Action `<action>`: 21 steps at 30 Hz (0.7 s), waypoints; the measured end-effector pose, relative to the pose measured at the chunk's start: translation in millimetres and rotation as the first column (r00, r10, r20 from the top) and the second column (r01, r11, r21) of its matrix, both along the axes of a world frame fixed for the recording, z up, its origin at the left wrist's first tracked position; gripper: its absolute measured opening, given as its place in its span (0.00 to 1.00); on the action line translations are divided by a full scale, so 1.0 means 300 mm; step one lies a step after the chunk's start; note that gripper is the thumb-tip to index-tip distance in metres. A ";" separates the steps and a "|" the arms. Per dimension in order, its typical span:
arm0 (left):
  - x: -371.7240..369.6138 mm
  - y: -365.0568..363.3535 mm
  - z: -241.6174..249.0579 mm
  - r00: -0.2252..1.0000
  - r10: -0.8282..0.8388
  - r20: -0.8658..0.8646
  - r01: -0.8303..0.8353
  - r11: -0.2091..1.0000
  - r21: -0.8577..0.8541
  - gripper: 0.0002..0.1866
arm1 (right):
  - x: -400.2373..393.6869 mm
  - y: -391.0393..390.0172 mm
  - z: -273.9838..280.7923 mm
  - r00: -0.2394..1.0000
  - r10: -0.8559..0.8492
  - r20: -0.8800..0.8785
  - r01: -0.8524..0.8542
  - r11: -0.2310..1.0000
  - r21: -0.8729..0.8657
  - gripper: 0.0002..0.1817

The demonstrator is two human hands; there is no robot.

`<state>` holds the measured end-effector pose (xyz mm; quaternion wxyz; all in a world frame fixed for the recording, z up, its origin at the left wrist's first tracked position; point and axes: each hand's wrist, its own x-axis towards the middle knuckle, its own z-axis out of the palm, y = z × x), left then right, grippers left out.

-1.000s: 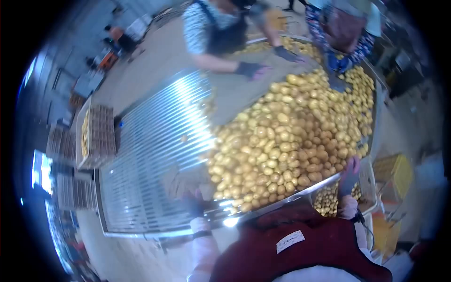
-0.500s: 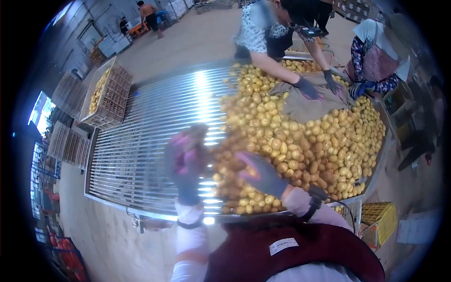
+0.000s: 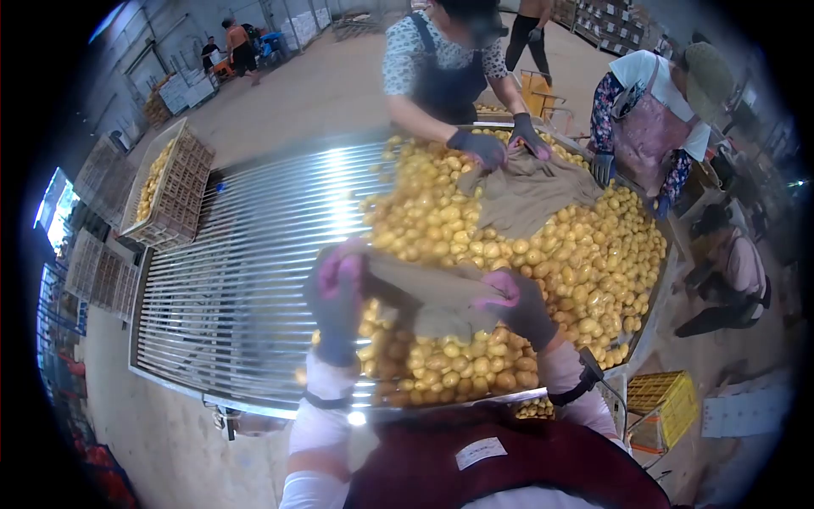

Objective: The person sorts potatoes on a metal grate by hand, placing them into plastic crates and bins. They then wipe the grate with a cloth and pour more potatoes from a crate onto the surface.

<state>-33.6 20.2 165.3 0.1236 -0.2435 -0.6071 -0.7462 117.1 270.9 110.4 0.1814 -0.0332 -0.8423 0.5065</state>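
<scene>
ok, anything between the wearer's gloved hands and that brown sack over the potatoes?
Nothing visible. The left hand and right hand both grip the brown sack directly, holding it stretched above the potatoes. The co-worker's sack lies apart, further back.

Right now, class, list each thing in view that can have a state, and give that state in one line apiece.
left hand: gloved, gripping the sack's edge
right hand: gloved, gripping the sack's other edge
sack: limp, held stretched over the potatoes
potatoes: heaped loose on the table
second sack: lying crumpled, a co-worker's gloved hands on it
crate: filled with potatoes
slatted table: left part bare
</scene>
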 end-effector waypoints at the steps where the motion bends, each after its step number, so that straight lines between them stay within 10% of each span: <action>1: 0.000 0.009 0.025 0.998 -0.021 -0.052 0.021 1.000 -0.008 0.11 | 0.003 0.027 0.021 1.000 -0.021 0.022 0.019 0.997 0.073 0.17; 8: 0.040 0.015 0.329 0.851 0.076 -0.520 -0.089 0.996 0.001 0.27 | 0.017 0.034 0.283 0.774 -0.332 -0.539 0.166 0.928 -0.334 0.22; 12: 0.090 -0.029 0.456 0.762 0.325 -0.560 -0.262 0.946 0.192 0.28 | -0.057 -0.010 0.137 0.942 0.084 -0.324 0.056 0.914 0.401 0.18; 16: 0.105 -0.137 0.442 0.775 0.340 -0.533 -0.332 0.936 0.115 0.31 | -0.054 -0.061 -0.281 0.995 0.090 0.032 -0.094 0.981 0.168 0.19; 21: 0.114 -0.261 0.527 0.719 0.455 -0.525 -0.433 0.885 0.173 0.28 | 0.004 -0.010 -0.191 0.979 0.185 -0.080 -0.169 0.970 0.172 0.20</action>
